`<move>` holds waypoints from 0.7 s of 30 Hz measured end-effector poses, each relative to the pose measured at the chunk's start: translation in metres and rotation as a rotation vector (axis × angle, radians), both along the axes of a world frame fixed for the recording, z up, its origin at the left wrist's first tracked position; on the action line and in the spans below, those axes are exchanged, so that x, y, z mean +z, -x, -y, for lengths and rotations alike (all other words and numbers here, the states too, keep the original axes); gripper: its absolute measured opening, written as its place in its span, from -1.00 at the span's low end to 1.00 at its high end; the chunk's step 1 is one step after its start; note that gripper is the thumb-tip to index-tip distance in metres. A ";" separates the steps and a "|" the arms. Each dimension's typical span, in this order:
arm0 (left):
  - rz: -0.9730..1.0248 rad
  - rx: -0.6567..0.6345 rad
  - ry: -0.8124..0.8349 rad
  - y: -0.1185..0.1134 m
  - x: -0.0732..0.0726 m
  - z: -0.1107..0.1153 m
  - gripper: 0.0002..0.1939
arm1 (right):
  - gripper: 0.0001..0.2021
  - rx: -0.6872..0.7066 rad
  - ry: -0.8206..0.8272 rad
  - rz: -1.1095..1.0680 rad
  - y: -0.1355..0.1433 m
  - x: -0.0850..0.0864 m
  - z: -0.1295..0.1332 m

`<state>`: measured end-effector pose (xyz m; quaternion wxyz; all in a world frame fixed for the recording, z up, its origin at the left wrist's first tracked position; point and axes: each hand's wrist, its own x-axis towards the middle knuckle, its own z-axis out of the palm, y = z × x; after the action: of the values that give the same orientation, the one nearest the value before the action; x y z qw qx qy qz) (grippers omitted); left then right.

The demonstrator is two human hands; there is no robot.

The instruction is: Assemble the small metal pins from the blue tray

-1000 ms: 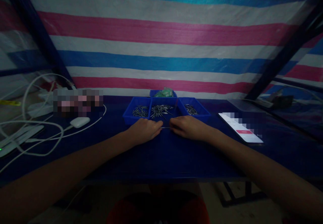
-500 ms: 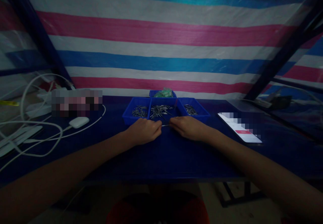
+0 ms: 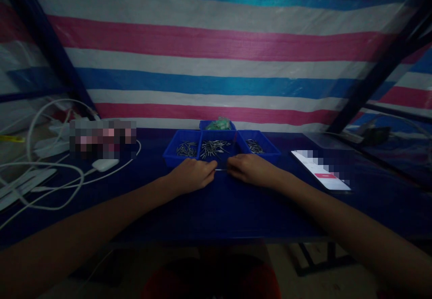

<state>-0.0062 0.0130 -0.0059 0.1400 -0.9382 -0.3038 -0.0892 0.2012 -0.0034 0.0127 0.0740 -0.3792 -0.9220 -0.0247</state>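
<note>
Your left hand [image 3: 193, 175] and right hand [image 3: 254, 169] are both closed, gripping a thin rod [image 3: 221, 170] that spans the gap between them, between the table's [image 3: 222, 213] near edge and 3 blue bins [image 3: 172, 158] of metal pieces [image 3: 214, 147]. A phone [image 3: 314, 169] lies toward the right edge.

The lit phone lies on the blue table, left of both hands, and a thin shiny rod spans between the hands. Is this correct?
Not the left: the head view shows the lit phone to the right of the left hand and the right hand. It does lie on the blue table, with a thin shiny rod between the hands.
</note>
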 end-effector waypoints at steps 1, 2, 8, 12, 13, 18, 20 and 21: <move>-0.002 -0.001 0.001 0.000 0.000 0.000 -0.83 | -0.94 0.000 0.005 -0.003 0.000 0.000 0.000; -0.004 -0.002 0.004 0.000 -0.001 -0.001 -0.83 | -0.95 0.002 0.009 -0.006 0.000 0.000 0.000; 0.010 -0.015 0.020 0.000 -0.002 -0.001 -0.81 | -0.95 -0.016 0.000 -0.003 0.000 0.000 0.000; 0.022 -0.035 0.023 0.001 -0.002 -0.001 -0.80 | -0.94 -0.042 -0.018 0.009 -0.001 -0.001 -0.001; 0.024 -0.041 0.021 0.001 -0.002 -0.001 -0.79 | -0.94 -0.045 -0.021 0.011 -0.001 -0.001 -0.001; 0.023 -0.062 -0.009 0.002 -0.004 -0.003 -0.81 | -0.95 -0.052 -0.019 0.015 -0.002 0.000 0.000; 0.012 -0.057 -0.019 0.001 -0.004 -0.003 -0.82 | -0.94 -0.049 -0.007 0.013 -0.001 0.001 0.000; 0.004 -0.052 -0.023 0.001 -0.004 -0.003 -0.83 | -0.93 -0.047 -0.003 0.010 -0.001 0.001 0.000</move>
<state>-0.0075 0.0158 -0.0097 0.1477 -0.9439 -0.2786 -0.0982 0.2021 -0.0038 0.0138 0.0692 -0.4005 -0.9132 -0.0296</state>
